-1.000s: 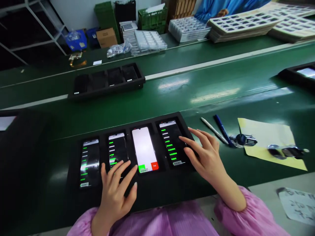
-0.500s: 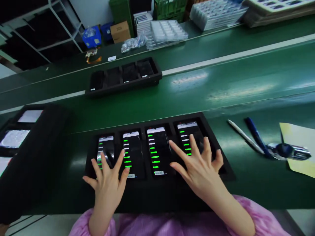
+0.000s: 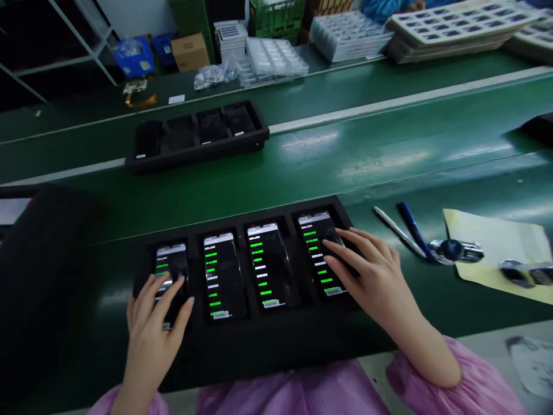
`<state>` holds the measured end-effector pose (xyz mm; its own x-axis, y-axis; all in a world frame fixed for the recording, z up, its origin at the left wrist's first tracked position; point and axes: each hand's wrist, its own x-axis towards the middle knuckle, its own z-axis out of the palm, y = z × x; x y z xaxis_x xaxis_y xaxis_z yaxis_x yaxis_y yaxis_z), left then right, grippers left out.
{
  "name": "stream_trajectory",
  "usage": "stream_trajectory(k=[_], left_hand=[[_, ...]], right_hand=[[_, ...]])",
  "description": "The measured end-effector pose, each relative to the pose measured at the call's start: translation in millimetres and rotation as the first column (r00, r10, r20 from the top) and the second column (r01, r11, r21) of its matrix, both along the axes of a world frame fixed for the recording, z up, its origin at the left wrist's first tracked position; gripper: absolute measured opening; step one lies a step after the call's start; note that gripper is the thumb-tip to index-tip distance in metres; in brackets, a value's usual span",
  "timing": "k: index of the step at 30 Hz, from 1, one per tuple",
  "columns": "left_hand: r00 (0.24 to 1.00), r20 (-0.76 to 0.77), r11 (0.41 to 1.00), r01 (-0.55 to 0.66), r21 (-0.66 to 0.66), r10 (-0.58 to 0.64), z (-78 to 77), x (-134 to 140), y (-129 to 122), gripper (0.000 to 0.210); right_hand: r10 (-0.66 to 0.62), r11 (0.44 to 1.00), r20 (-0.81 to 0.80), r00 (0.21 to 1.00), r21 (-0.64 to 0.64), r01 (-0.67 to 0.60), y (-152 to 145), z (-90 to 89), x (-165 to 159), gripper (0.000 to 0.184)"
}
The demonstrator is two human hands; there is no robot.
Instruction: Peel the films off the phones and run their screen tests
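A black tray (image 3: 276, 331) in front of me holds several smartphones in a row, their dark screens lit with lists of green and white text. My left hand (image 3: 149, 325) is open over the leftmost phone (image 3: 171, 257), fingertips at its screen and partly covering it. The two middle phones, one on the left (image 3: 227, 271) and one on the right (image 3: 276, 268), have no hand over them. At the rightmost phone (image 3: 317, 233), my right hand (image 3: 378, 271) is open, with its fingers stretched across the screen's right side. Neither hand grips anything.
A second black tray (image 3: 194, 151) with dark phones sits farther back on the green surface. To the right lie a white pen (image 3: 400, 231), a blue pen (image 3: 415, 230), shiny metal items and yellow paper (image 3: 469, 230). Clear plastic trays (image 3: 276, 56) stand along the back.
My left hand has moved left off the second phone, and its fingers are closer together. My right hand has shifted towards the rightmost phone's right side. The screen lists have scrolled; the view has swung right.
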<state>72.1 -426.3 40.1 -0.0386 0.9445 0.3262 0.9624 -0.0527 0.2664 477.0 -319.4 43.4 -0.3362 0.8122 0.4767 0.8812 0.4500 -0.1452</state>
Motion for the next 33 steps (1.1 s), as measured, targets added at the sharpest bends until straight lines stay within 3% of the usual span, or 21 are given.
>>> stream_trajectory(k=[5,9,11,16,21,24,28,33], left_hand=[[0.998,-0.060,0.998,-0.021,-0.065,0.017,-6.6,17,10,0.040],[0.990,-0.138,0.994,-0.013,-0.111,-0.003,-0.2,33,26,0.038],[0.987,-0.162,0.993,-0.019,-0.119,-0.001,2.5,42,35,0.038],[0.986,-0.165,0.985,-0.055,-0.165,0.027,2.6,41,32,0.043],[0.933,-0.167,0.942,-0.331,-0.057,0.318,0.1,0,8,0.041],[0.917,-0.190,0.930,-0.365,-0.049,0.350,1.4,-12,-2,0.039],[0.920,-0.135,0.930,-0.364,0.044,0.367,5.3,7,-22,0.054],[0.915,-0.253,0.911,-0.365,-0.190,0.314,1.1,52,-46,0.059]], right_hand=[[-0.034,0.999,0.108,0.994,0.032,0.031,5,-7.6,-23,0.035],[0.179,0.984,0.082,0.980,0.002,-0.180,10,-4.7,-56,0.037],[0.220,0.975,0.080,0.972,0.025,-0.223,11,-1.7,-66,0.037],[0.218,0.973,-0.079,0.973,0.091,-0.211,1,3.7,-51,0.025],[0.135,0.989,-0.184,0.974,0.091,-0.120,-15,-3.4,-23,0.017],[0.071,0.994,-0.159,0.985,0.098,-0.055,-25,-0.5,-17,0.017],[-0.086,0.996,-0.051,0.995,0.009,0.086,-49,6.4,-23,0.031],[-0.202,0.947,0.233,0.951,-0.203,0.251,-81,-1.6,-55,0.046]])
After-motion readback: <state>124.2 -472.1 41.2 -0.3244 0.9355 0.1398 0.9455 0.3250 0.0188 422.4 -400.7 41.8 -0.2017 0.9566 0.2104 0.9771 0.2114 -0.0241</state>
